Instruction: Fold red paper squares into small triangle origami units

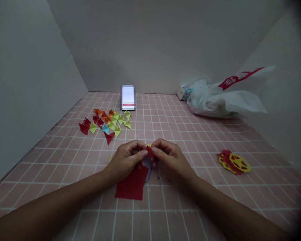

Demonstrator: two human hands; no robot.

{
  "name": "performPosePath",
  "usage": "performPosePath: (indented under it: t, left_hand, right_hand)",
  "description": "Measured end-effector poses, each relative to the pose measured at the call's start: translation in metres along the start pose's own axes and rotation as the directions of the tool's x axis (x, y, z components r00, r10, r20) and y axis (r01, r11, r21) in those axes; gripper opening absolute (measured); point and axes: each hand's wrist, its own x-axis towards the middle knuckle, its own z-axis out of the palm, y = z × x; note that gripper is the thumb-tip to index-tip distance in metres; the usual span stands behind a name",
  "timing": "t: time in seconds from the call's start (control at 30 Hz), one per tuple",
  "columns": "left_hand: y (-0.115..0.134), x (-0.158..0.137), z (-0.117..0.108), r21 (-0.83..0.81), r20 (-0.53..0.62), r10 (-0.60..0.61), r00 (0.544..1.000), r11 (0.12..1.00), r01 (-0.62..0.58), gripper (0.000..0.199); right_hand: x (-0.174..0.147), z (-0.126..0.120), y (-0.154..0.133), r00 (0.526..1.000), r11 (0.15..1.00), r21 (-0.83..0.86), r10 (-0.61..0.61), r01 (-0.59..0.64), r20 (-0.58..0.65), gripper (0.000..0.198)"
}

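Between thumbs and fingertips, my left hand (127,157) and my right hand (169,155) pinch a small folded red paper (149,152) from both sides. Its top edge shows short points, and a bit of yellow is visible just behind it. Below my left hand a flat red paper sheet (130,184) lies on the table. Something bluish-grey (147,167), partly hidden by my fingers, sticks out beside that sheet. Farther off to the left stand several folded paper figures (111,125) in red, orange, yellow and light blue.
A lit phone (128,97) stands upright near the back wall. At the back right lie a white plastic bag (213,102) with red print and a patterned box (183,93). Red and yellow paper cutouts (237,163) are piled on the right of the pink checked tablecloth (190,134). Walls rise on three sides.
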Motion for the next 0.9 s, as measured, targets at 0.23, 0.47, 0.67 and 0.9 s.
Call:
performPosePath:
  t: [0.23, 0.47, 0.67, 0.9]
  left_hand:
    - [0.0055, -0.0002, -0.0008, -0.004, 0.029, -0.023, 0.999, 1.0, 0.023, 0.015]
    - [0.008, -0.0017, 0.0002, 0.071, 0.058, 0.03, 0.998, 0.997, -0.035, 0.017]
    - [0.0049, -0.0008, 0.0014, 0.333, 0.078, 0.078, 0.994, 0.938, -0.1, 0.006]
    - [0.0063, -0.0009, 0.0019, 0.25, 0.121, 0.005, 0.993, 0.967, -0.036, 0.011]
  right_hand:
    - [0.0005, -0.001, 0.0039, 1.0, 1.0, 0.011, 0.02, -0.02, 0.017, 0.024]
    - [-0.0003, 0.0018, 0.0018, 0.999, 0.999, -0.042, 0.011, -0.009, 0.047, 0.027]
    - [0.0004, 0.0002, 0.0019, 0.998, 0.971, -0.231, -0.046, 0.056, 0.048, 0.026]
    - [-0.0018, -0.0001, -0.0051, 0.988, 0.889, -0.43, -0.142, 0.156, 0.063, 0.025]
